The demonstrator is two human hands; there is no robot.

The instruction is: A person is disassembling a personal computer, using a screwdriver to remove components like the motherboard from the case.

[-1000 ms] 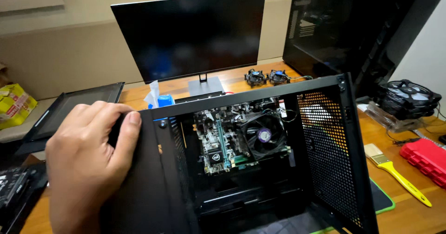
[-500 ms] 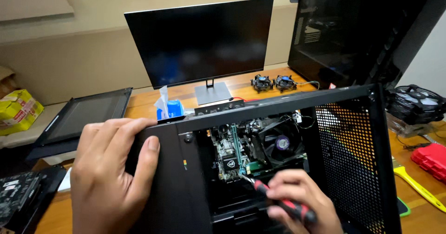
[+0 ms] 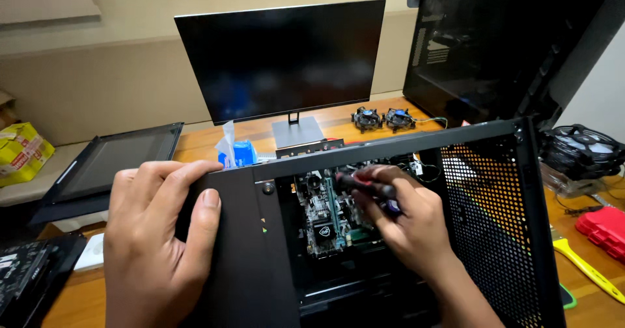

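Note:
A black computer case (image 3: pixel 495 224) lies on its side on the wooden desk, its open side facing up. My left hand (image 3: pixel 156 237) grips the case's solid top-left corner panel. My right hand (image 3: pixel 403 220) reaches inside the case and holds a screwdriver (image 3: pixel 364 185) with a red and black handle, its tip pointed toward the upper left of the green motherboard (image 3: pixel 325 220). My right hand hides the cooler fan and much of the board.
A dark monitor (image 3: pixel 280 58) stands behind the case. Two small cooler fans (image 3: pixel 383 118) lie right of its stand. A second black tower (image 3: pixel 495 41), case fans (image 3: pixel 579 152), a red box (image 3: pixel 602 227) and a yellow-handled brush (image 3: pixel 586 266) are at right. A glass panel (image 3: pixel 107 165) lies left.
My right hand came in from below with the screwdriver and moved up over the motherboard, covering the cooler fan. My left hand stayed on the case corner. The view shifted closer.

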